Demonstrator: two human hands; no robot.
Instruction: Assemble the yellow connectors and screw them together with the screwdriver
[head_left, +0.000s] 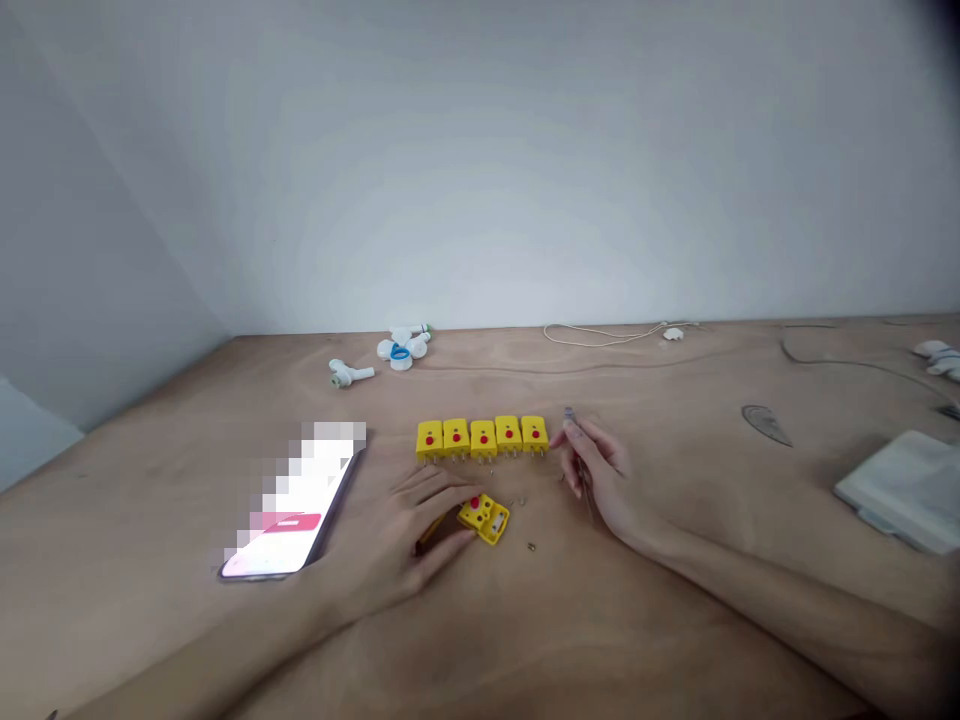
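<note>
Yellow connector [486, 520], housing open, lies on the table [525, 640], left hand [409, 525] closed against it. Light, stiff plastic, small parts; hold by the edges. Right hand [600, 478] pinches tweezers [583, 478].

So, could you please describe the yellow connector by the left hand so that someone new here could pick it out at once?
On the wooden tabletop, find the row of five yellow connectors with red dots. Below that row, a sixth yellow connector lies against the left hand's fingers. Unlike its neighbours, it lies askew, with openings showing in its face.
</note>
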